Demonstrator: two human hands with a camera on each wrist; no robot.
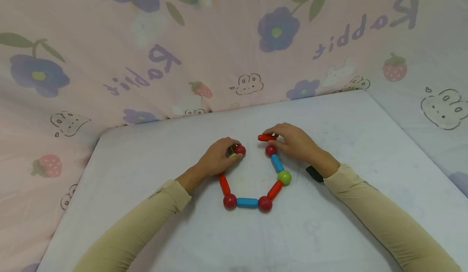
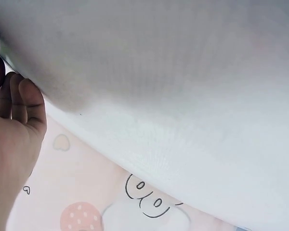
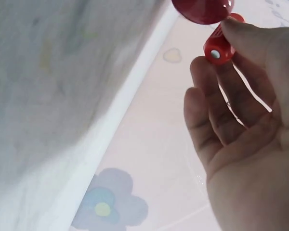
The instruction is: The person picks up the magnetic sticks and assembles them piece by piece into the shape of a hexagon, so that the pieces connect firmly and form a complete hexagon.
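On the white table lies a U-shaped chain of toy rods and balls. Its base is a blue rod (image 1: 247,202) between a red ball (image 1: 230,201) and another red ball. Up the right side run a red rod, a green ball (image 1: 284,177), a blue rod and a red end ball (image 1: 271,151). My left hand (image 1: 218,156) holds the red ball (image 1: 239,150) at the left end; it hides much of that side, with a bit of green showing. Just above the right end ball, my right hand (image 1: 296,142) pinches a loose red rod (image 3: 216,50), its round pale end visible.
A dark flat object (image 1: 314,174) lies partly under the right wrist. Behind the white table (image 1: 146,223) hangs a pink printed cloth (image 1: 226,52), which meets the table's far edge. Beige sleeves cover both forearms.
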